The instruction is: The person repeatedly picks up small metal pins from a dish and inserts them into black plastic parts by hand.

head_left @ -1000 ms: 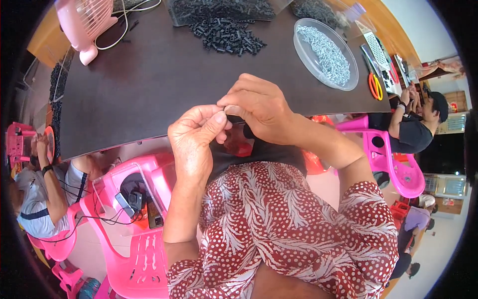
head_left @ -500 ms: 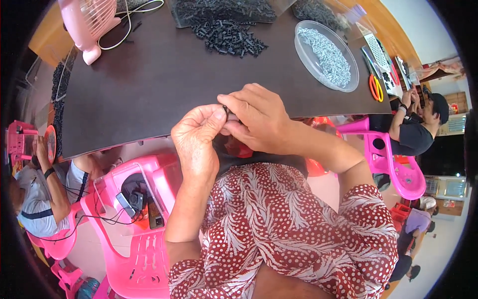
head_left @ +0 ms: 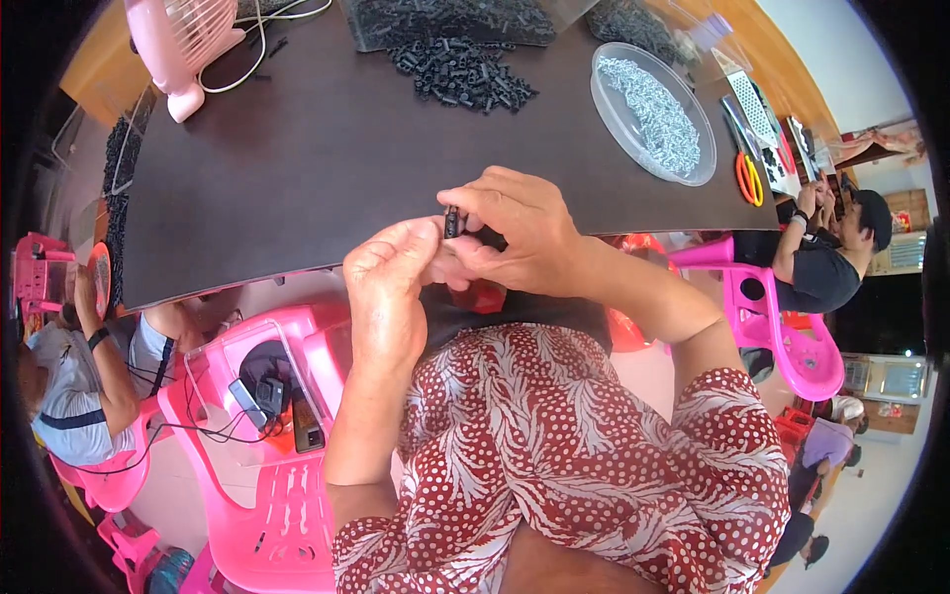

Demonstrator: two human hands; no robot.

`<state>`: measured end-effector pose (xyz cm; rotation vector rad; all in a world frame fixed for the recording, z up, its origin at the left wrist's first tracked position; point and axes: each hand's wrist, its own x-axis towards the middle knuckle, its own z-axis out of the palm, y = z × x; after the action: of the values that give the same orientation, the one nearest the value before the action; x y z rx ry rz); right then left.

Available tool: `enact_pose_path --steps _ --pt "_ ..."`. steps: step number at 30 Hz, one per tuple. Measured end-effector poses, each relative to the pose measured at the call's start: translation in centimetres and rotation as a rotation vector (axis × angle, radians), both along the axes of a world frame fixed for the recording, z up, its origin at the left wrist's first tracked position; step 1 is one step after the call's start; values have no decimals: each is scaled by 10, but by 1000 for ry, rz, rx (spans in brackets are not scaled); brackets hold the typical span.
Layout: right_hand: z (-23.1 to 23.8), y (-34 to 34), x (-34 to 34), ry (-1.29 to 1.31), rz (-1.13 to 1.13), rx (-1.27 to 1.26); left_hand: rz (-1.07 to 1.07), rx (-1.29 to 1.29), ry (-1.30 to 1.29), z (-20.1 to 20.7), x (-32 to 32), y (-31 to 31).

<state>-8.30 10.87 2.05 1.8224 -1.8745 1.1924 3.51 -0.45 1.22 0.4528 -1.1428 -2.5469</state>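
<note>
A small black plastic part (head_left: pixel 452 222) is held upright between my two hands, just in front of the table's near edge. My right hand (head_left: pixel 529 233) grips it between bent fingers and thumb from the right. From the left, my left hand (head_left: pixel 388 287) pinches at its lower side; some of its fingertips are hidden behind the thumb. Farther off on the dark table (head_left: pixel 267 188) lies a heap of similar black parts (head_left: pixel 465 74). A round clear dish (head_left: pixel 606 104) to the right carries many small silvery metal pieces (head_left: pixel 653 119).
Clear bins of black parts (head_left: pixel 450 22) stand at the back. A pink fan (head_left: pixel 188 49) with a white cable is far left. Scissors with orange handles (head_left: pixel 749 178) lie right. Pink chairs (head_left: pixel 287 525) and co-workers (head_left: pixel 821 257) flank the table.
The black part now shows more plainly between my fingers, where it was mostly covered. My left thumb has drawn slightly left and down. The view has shifted a little.
</note>
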Motion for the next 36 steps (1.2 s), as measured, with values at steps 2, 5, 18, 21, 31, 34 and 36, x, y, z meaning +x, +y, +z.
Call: enact_pose_path --steps 2,5,18,21,31,34,36 --pt "1 0 0 6 3 -17 -148 -56 -41 0 1 -2" --pt "-2 -2 1 47 -9 -9 -68 -66 -51 -1 3 0" --pt "0 -6 0 90 98 -99 6 -59 -17 -2 4 6" --pt "-1 -5 -4 64 126 -98 9 -77 52 -8 1 6" --pt "10 16 -24 63 -25 -76 -56 -425 -52 18 -12 10" --pt "24 34 -46 34 -228 27 3 -407 -68 7 -11 1" --pt "38 48 -74 75 -389 36 42 -448 -60 4 -13 -6"
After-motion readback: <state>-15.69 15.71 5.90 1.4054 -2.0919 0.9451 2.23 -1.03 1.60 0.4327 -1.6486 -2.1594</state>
